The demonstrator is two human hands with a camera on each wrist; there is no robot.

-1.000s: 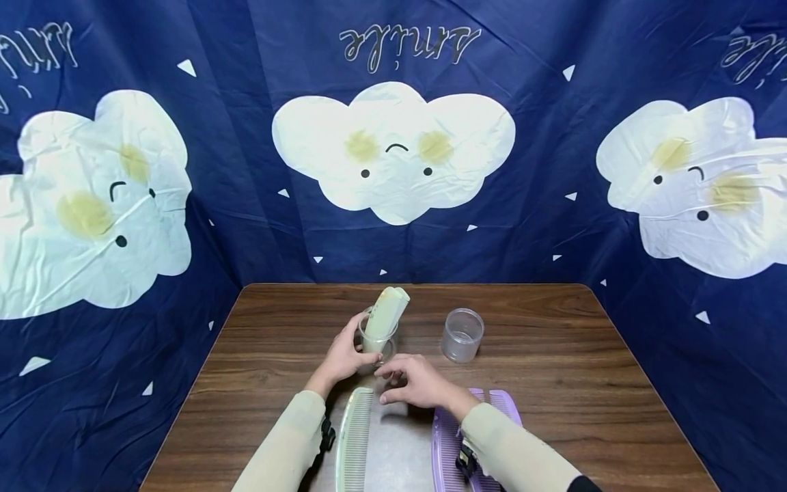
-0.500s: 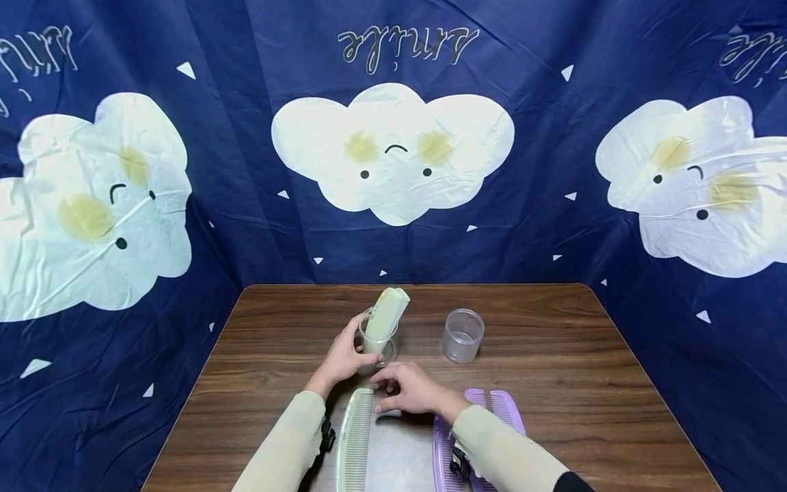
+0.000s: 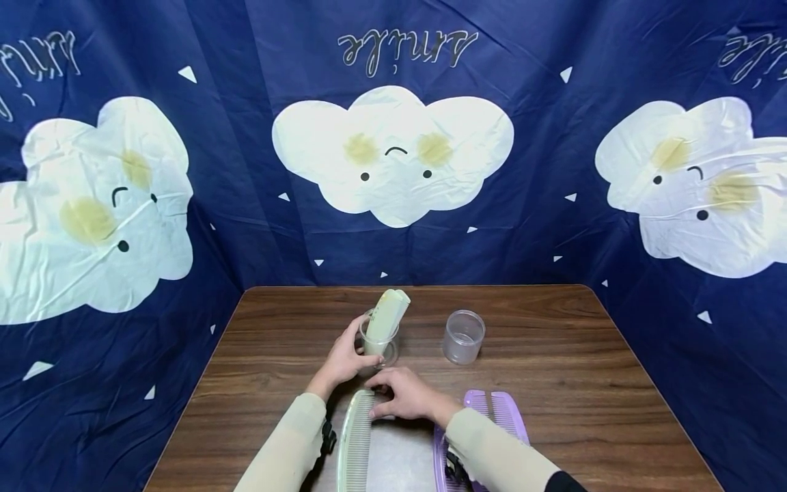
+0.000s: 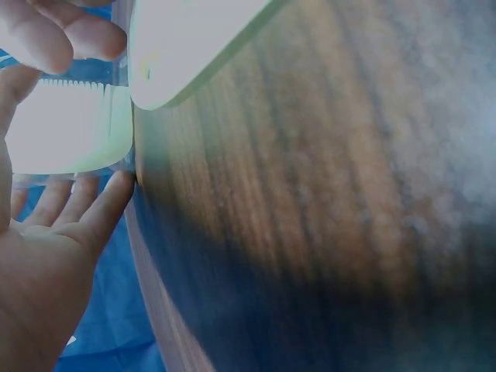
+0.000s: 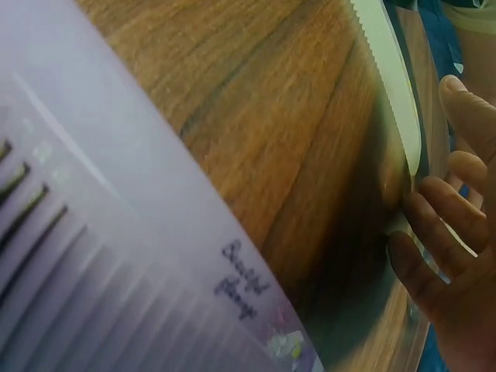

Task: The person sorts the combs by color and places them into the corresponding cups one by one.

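My left hand (image 3: 343,357) holds a clear cup (image 3: 391,354) round its side, fingers and thumb curled about it. Pale green comb (image 3: 382,320) leans in the cup, its upper end above the rim; it may be more than one. Just in front, my right hand (image 3: 408,393) reaches over the far end of another pale green comb (image 3: 354,437) lying on the table. In the right wrist view, the fingertips (image 5: 418,205) are at that comb's tip (image 5: 407,147), while the thumb is apart from it; whether they touch I cannot tell.
A second clear cup (image 3: 464,338) stands to the right of the held one. Purple combs (image 3: 507,415) lie under and beside my right forearm. The wooden table (image 3: 590,383) ends at a blue curtain (image 3: 233,205) with white clouds.
My right hand has moved left and slightly nearer, from beside the cup to the far end of the green comb on the table. My left hand keeps its place on the cup.
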